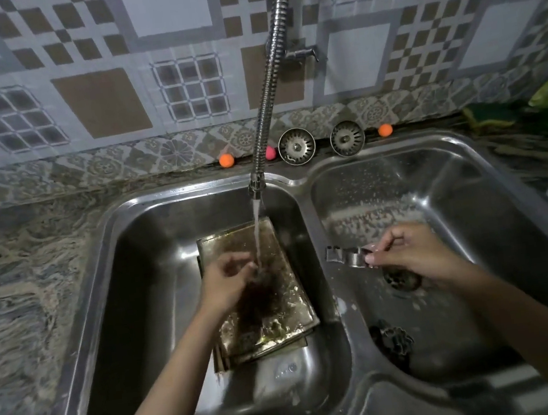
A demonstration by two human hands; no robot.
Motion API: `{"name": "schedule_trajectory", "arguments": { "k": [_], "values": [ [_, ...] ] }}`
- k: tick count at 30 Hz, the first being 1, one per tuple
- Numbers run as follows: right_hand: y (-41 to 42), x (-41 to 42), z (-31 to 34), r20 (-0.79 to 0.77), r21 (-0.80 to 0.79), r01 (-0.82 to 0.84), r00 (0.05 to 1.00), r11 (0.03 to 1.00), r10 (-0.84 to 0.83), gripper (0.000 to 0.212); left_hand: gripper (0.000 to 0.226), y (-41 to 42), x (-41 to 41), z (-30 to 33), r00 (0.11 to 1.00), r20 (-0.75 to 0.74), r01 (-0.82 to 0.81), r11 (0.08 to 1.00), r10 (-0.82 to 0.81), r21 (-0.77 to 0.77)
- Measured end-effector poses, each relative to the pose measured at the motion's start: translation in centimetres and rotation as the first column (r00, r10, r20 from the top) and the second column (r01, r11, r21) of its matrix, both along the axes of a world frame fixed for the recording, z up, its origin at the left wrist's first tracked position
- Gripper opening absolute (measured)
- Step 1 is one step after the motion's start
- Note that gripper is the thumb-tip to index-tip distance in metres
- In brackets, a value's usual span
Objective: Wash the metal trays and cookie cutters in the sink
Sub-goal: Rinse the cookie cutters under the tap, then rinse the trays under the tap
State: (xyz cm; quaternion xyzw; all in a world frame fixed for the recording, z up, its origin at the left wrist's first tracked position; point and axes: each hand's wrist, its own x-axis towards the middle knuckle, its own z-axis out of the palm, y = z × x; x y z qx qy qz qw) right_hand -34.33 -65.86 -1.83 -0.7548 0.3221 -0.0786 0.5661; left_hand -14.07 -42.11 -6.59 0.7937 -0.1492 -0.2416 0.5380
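The left hand (229, 278) hovered over the trays (259, 295) in the left basin, its fingers loosely curled under the stream from the tap (257, 178). Whether it held anything small I cannot tell; the water blurred the fingertips. Directly beneath that hand the trays lay stacked, the top one brown-stained and wet, with suds or residue pooled at its near end.

The right hand (409, 252) pinched a cutter (347, 257) by one end, holding it above the right basin, the free end pointing toward the divider of the sink (317, 236). Below and nearer than that hand, another cutter (398, 342) rested on the basin floor, and the drain (402, 279) sat just under the hand's wrist side.

By my reading the job was in its middle. The cutters looked rinsed and were being moved to the right basin, one already set down. The trays still looked dirty and appeared untouched by scrubbing, so they were the main work left.
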Motion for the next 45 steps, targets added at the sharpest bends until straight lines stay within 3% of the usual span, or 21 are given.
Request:
{"name": "schedule_trajectory", "arguments": {
  "k": [2, 6, 11, 15, 21, 23, 25, 30, 34, 38, 45],
  "values": [
    [-1.1, -2.5, -1.6, -0.125, -0.084, -0.031, 0.992, 0.996, 0.021, 0.023, 0.015, 1.7, 0.2, -1.9, 0.999, -0.008, -0.052, 0.987, 0.054, 0.154],
    [-1.2, -5.8, -5.5, -0.305, -0.099, -0.170, 0.943, 0.981, 0.133, 0.039, 0.019, 3.8, 0.5, -3.8, 0.990, 0.137, -0.067, 0.910, 0.011, 0.408],
    [-0.6, -7.0, -8.6, -0.455, -0.097, -0.338, 0.851, 0.936, 0.261, 0.036, 0.018, 4.1, -0.1, -3.9, 0.972, 0.178, 0.025, 0.820, -0.153, 0.571],
    [-0.2, -6.4, -8.4, -0.464, -0.083, -0.372, 0.836, 0.925, 0.294, 0.028, 0.030, 4.4, 0.4, -4.4, 0.968, 0.199, 0.002, 0.796, -0.154, 0.605],
    [-0.1, -5.5, -6.5, -0.381, -0.128, -0.291, 0.897, 0.948, 0.224, 0.023, 0.015, 4.7, 0.8, -5.2, 0.967, 0.256, -0.125, 0.849, -0.013, 0.514],
    [-0.1, -5.0, -5.7, -0.318, -0.129, -0.253, 0.927, 0.959, 0.202, 0.020, 0.025, 4.7, 1.2, -5.0, 0.957, 0.285, -0.170, 0.882, 0.042, 0.440],
    [0.0, -4.5, -5.1, -0.264, -0.109, -0.215, 0.947, 0.970, 0.181, 0.018, 0.034, 4.4, 1.6, -4.4, 0.965, 0.264, -0.124, 0.876, -0.004, 0.467],
    [1.4, -3.5, -4.4, -0.228, -0.061, -0.206, 0.955, 0.977, 0.188, 0.018, 0.032, 3.9, 1.4, -4.7, 0.957, 0.189, 0.049, 0.761, -0.222, 0.647],
    [2.3, -3.9, -4.5, -0.215, -0.053, -0.180, 0.963, 0.982, 0.165, 0.025, 0.032, 4.1, 1.0, -5.6, 0.964, 0.231, -0.033, 0.808, -0.129, 0.588],
    [2.8, -4.0, -4.6, -0.189, -0.071, -0.139, 0.974, 0.988, 0.124, 0.015, 0.029, 4.2, 1.0, -6.3, 0.967, 0.239, -0.064, 0.822, -0.090, 0.567],
    [6.8, -0.7, -2.6, 0.127, -0.162, -0.030, 0.991, 0.986, 0.051, 0.013, 0.041, 3.8, 0.9, -4.9, 0.972, 0.236, -0.109, 0.915, 0.015, 0.389]
  ]
}}
